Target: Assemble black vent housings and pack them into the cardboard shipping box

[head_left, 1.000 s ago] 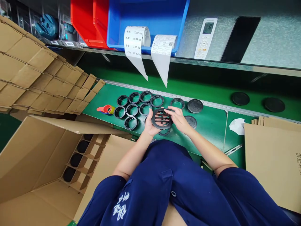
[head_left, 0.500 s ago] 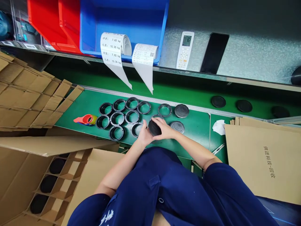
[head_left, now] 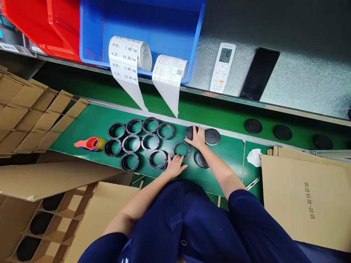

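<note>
My right hand (head_left: 197,138) lies with fingers spread on a black round lid (head_left: 189,133), which sits over the spot of a ring near the back rail. Nearer to me, my left hand (head_left: 175,167) is open, its fingers stretched over the bench and partly covering a dark ring (head_left: 165,166). An uncovered black ring (head_left: 181,149) stands between the two hands. Beside my right hand are a ridged black lid (head_left: 212,137) and another black lid (head_left: 202,159), partly behind my forearm. Several open black rings (head_left: 131,143) stand grouped to the left.
Red and yellow ring-shaped scoops (head_left: 91,143) lie at left on the green bench (head_left: 90,122). A shelf above holds a blue bin (head_left: 137,29), label rolls (head_left: 124,58), a remote (head_left: 222,67) and a phone (head_left: 260,73). Cardboard (head_left: 298,197) lies right; a divided carton (head_left: 61,215) stands lower left.
The black lid held between both hands now rests on the far ring, under my right hand. My left hand has moved off it, down and apart. The camera view has shifted slightly.
</note>
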`<state>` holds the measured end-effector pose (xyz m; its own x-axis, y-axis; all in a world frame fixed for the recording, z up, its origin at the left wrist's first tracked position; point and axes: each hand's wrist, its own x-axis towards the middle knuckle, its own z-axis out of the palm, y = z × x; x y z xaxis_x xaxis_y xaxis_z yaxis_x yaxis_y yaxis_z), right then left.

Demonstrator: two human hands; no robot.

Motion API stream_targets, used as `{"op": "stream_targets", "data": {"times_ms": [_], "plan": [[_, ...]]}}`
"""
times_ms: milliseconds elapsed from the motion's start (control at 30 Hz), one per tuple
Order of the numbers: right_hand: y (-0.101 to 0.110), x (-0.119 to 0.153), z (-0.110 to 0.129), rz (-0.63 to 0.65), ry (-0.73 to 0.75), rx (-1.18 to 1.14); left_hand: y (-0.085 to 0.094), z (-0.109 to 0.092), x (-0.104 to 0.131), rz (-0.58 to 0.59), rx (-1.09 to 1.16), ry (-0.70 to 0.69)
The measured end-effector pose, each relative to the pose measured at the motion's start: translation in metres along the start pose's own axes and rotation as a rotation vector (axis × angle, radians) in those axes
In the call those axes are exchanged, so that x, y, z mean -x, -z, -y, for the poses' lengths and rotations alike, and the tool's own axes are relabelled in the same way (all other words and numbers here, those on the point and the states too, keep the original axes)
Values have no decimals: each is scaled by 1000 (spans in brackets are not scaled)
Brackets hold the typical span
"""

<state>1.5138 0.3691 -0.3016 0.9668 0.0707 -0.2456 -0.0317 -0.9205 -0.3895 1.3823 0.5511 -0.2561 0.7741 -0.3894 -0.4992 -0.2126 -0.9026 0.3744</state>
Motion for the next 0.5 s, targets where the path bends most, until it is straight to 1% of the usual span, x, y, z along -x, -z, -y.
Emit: {"op": "stream_targets", "data": {"times_ms": [67, 200, 233, 267, 333, 367, 400, 433, 467, 500], "plan": [[4, -3, 2, -27, 41, -6, 0, 3, 1, -10, 28, -2], [12, -9, 18, -179, 194, -111, -2, 10, 3, -50, 129, -24], [11, -10, 23, -175, 213, -127, -2, 12, 3, -54, 149, -28], [9, -10, 29, -138, 217, -132, -3, 14, 3, -59, 160, -27], [5, -15, 36, -22, 206, -118, -3, 18, 2, -59, 154, -20], [5, -20, 36, 23, 211, -111, -3, 21, 1, -57, 142, -16], [7, -27, 32, 35, 220, -113, -2, 23, 0, -57, 129, -14], [14, -34, 23, 6, 217, -130, -1, 25, -1, -61, 122, -15], [24, -42, 7, -56, 184, -171, 1, 28, -1, -65, 120, -23], [39, -48, -16, -154, 92, -244, 3, 30, -1, -76, 127, -32]]}}
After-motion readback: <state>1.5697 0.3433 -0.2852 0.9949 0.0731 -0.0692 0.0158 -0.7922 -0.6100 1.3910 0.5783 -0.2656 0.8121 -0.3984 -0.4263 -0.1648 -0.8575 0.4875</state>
